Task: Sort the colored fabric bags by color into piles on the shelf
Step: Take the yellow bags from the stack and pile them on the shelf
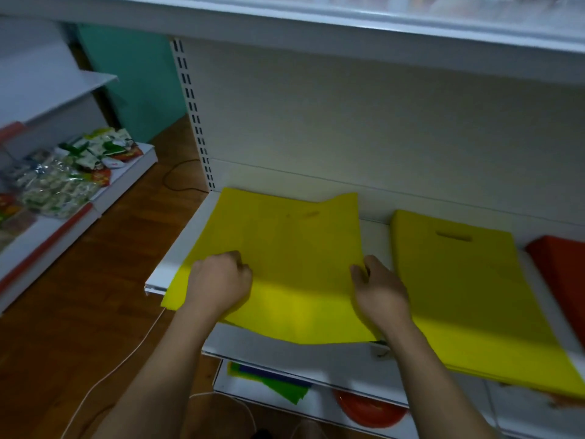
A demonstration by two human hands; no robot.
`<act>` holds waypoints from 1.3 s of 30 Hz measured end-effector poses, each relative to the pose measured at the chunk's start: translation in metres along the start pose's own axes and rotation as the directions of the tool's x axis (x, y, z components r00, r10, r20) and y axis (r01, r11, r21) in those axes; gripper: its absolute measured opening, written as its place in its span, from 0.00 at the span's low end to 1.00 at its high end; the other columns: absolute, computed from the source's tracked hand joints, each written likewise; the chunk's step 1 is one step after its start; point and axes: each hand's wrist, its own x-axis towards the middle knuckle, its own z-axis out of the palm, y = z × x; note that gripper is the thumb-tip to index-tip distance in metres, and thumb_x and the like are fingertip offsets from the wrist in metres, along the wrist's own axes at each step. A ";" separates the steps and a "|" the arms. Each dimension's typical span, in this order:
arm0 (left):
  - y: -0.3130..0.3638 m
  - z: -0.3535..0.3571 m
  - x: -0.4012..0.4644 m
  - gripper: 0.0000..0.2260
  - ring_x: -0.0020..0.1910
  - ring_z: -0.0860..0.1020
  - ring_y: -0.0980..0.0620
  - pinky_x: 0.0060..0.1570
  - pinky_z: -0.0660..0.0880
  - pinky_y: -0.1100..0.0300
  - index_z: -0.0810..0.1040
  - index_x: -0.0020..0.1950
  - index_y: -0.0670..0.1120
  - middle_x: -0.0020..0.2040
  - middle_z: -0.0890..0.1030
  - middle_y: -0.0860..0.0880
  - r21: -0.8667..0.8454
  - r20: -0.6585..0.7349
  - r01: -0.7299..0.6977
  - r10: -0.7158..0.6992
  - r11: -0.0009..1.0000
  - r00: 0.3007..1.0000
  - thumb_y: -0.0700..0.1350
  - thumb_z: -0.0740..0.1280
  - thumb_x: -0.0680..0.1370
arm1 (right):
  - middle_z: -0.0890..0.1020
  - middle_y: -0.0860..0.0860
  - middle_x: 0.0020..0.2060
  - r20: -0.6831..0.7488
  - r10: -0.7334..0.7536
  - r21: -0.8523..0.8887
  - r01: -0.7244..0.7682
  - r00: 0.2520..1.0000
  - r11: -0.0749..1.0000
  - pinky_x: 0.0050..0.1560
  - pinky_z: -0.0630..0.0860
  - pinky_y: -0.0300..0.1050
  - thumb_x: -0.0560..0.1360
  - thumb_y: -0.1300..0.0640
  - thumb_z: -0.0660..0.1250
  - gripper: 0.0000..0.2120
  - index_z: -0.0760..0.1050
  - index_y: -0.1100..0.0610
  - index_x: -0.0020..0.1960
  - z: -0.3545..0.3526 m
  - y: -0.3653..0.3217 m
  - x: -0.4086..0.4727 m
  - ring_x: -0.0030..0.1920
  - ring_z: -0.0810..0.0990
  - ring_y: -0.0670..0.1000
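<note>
In the head view, a yellow bag [285,248] is lying flat at the left end of the white shelf [316,353], its near edge hanging a little over the front. The left hand [218,280] is resting on the bag's left part with fingers curled; whether they are pinching cloth I cannot tell. The right hand [380,289] is gripping the bag's right edge, thumb on top and fingers tucked under. Just beside it a yellow pile [474,296] is sitting, cut-out handle toward the back, and a red pile [560,270] is showing at the far right.

The bag is looking light, thin and floppy, likely to sag and slide, so taking it by two opposite edges seems best to keep it flat.
</note>
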 end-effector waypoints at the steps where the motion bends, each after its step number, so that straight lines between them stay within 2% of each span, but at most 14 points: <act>1: 0.014 0.002 -0.004 0.11 0.39 0.75 0.38 0.38 0.60 0.54 0.68 0.39 0.44 0.32 0.72 0.44 -0.036 -0.035 -0.019 0.018 0.999 0.999 0.47 0.60 0.78 | 0.80 0.63 0.46 -0.043 0.007 -0.038 -0.008 0.999 0.999 0.40 0.67 0.52 0.80 0.49 0.59 0.12 0.72 0.58 0.52 -0.009 0.011 -0.003 0.48 0.78 0.64; 3: 0.043 0.005 -0.012 0.12 0.38 0.75 0.37 0.38 0.60 0.54 0.67 0.36 0.45 0.30 0.70 0.44 -0.117 -0.080 -0.068 0.059 0.991 0.995 0.50 0.56 0.75 | 0.80 0.65 0.44 -0.143 -0.003 -0.069 -0.007 0.990 0.998 0.41 0.70 0.53 0.80 0.50 0.60 0.13 0.74 0.61 0.54 -0.029 0.034 -0.006 0.47 0.79 0.65; 5: 0.073 0.015 -0.015 0.10 0.35 0.75 0.36 0.37 0.60 0.54 0.63 0.33 0.47 0.28 0.69 0.44 -0.189 -0.115 -0.123 0.103 0.974 0.988 0.51 0.55 0.71 | 0.79 0.66 0.39 -0.209 0.001 -0.060 -0.014 0.978 0.998 0.39 0.70 0.54 0.79 0.52 0.62 0.12 0.73 0.62 0.49 -0.051 0.062 -0.009 0.43 0.78 0.67; 9: 0.133 0.040 -0.019 0.10 0.32 0.77 0.36 0.35 0.66 0.53 0.64 0.33 0.48 0.31 0.77 0.38 -0.234 -0.164 -0.174 0.138 0.956 0.977 0.51 0.60 0.71 | 0.76 0.66 0.34 -0.253 0.073 -0.030 -0.083 0.965 0.996 0.35 0.64 0.51 0.78 0.52 0.64 0.14 0.65 0.57 0.39 -0.087 0.127 -0.009 0.39 0.78 0.66; 14: 0.203 0.073 -0.031 0.12 0.30 0.77 0.39 0.35 0.63 0.56 0.67 0.35 0.48 0.28 0.75 0.44 -0.256 -0.166 -0.272 0.236 0.927 0.958 0.54 0.63 0.73 | 0.78 0.64 0.37 -0.216 0.163 -0.013 -0.169 0.963 0.985 0.36 0.61 0.48 0.78 0.51 0.64 0.14 0.65 0.56 0.39 -0.119 0.209 -0.007 0.43 0.78 0.65; 17: 0.231 0.091 -0.039 0.16 0.27 0.75 0.40 0.34 0.63 0.56 0.66 0.35 0.47 0.26 0.68 0.49 -0.218 -0.174 -0.328 0.294 0.919 0.940 0.58 0.61 0.74 | 0.78 0.63 0.41 -0.207 0.180 -0.043 -0.193 0.962 0.980 0.38 0.64 0.50 0.78 0.51 0.64 0.12 0.67 0.56 0.41 -0.123 0.245 -0.005 0.44 0.78 0.64; 19: 0.243 0.100 -0.044 0.23 0.29 0.77 0.40 0.34 0.69 0.53 0.72 0.40 0.42 0.32 0.75 0.44 -0.087 -0.144 -0.290 0.276 0.953 0.950 0.63 0.55 0.73 | 0.78 0.63 0.43 -0.231 0.223 -0.066 -0.244 0.947 0.968 0.41 0.70 0.51 0.77 0.50 0.66 0.13 0.72 0.61 0.45 -0.120 0.257 -0.007 0.45 0.78 0.64; 20: 0.248 0.100 -0.047 0.28 0.35 0.79 0.39 0.37 0.72 0.51 0.73 0.47 0.39 0.39 0.78 0.41 -0.029 -0.092 -0.223 0.219 0.974 0.971 0.65 0.54 0.74 | 0.78 0.65 0.43 -0.253 0.223 -0.065 -0.247 0.941 0.967 0.41 0.72 0.53 0.76 0.50 0.66 0.16 0.74 0.64 0.47 -0.118 0.262 -0.009 0.45 0.78 0.65; 23: 0.256 0.101 -0.055 0.28 0.52 0.78 0.39 0.49 0.71 0.50 0.69 0.58 0.40 0.54 0.77 0.41 0.076 0.043 -0.047 0.044 0.996 0.998 0.65 0.56 0.78 | 0.78 0.66 0.46 -0.234 0.231 -0.036 -0.246 0.944 0.969 0.41 0.74 0.53 0.76 0.48 0.67 0.20 0.75 0.68 0.51 -0.110 0.268 -0.016 0.46 0.78 0.66; 25: 0.260 0.100 -0.060 0.24 0.53 0.78 0.40 0.50 0.70 0.51 0.70 0.57 0.41 0.55 0.77 0.42 0.080 0.066 -0.060 0.055 0.995 0.996 0.62 0.57 0.79 | 0.76 0.64 0.51 -0.146 0.266 -0.090 -0.280 0.953 0.956 0.44 0.72 0.52 0.76 0.47 0.66 0.22 0.73 0.66 0.56 -0.107 0.269 -0.018 0.50 0.76 0.65; 31: 0.269 0.100 -0.057 0.22 0.53 0.78 0.41 0.51 0.70 0.52 0.70 0.58 0.41 0.55 0.78 0.43 0.154 0.081 -0.105 0.093 0.982 0.992 0.60 0.55 0.80 | 0.75 0.62 0.54 -0.098 0.284 -0.168 -0.297 0.954 0.940 0.47 0.71 0.50 0.78 0.45 0.62 0.22 0.70 0.64 0.58 -0.111 0.266 -0.012 0.54 0.75 0.63; 33: 0.266 0.099 -0.059 0.22 0.52 0.78 0.41 0.51 0.70 0.52 0.71 0.56 0.42 0.54 0.79 0.43 0.115 0.083 -0.097 0.087 0.989 0.993 0.61 0.54 0.80 | 0.76 0.64 0.51 -0.157 0.269 -0.194 -0.297 0.950 0.935 0.46 0.72 0.52 0.77 0.46 0.63 0.22 0.72 0.66 0.55 -0.114 0.261 -0.011 0.51 0.75 0.65; 36: 0.253 0.092 -0.061 0.23 0.50 0.79 0.41 0.50 0.69 0.52 0.72 0.54 0.44 0.51 0.80 0.44 0.031 0.034 -0.063 0.062 0.998 0.997 0.62 0.51 0.78 | 0.77 0.66 0.39 -0.311 0.153 -0.223 -0.229 0.938 0.948 0.36 0.73 0.52 0.69 0.44 0.61 0.25 0.76 0.67 0.46 -0.109 0.240 -0.015 0.39 0.77 0.66; 39: 0.230 0.079 -0.063 0.18 0.49 0.79 0.42 0.48 0.68 0.53 0.74 0.53 0.44 0.50 0.81 0.44 -0.042 -0.016 -0.027 0.027 0.999 1.000 0.59 0.58 0.78 | 0.79 0.63 0.42 -0.374 0.051 -0.169 -0.123 0.926 0.978 0.40 0.74 0.54 0.68 0.43 0.61 0.24 0.78 0.64 0.49 -0.101 0.196 -0.018 0.43 0.77 0.65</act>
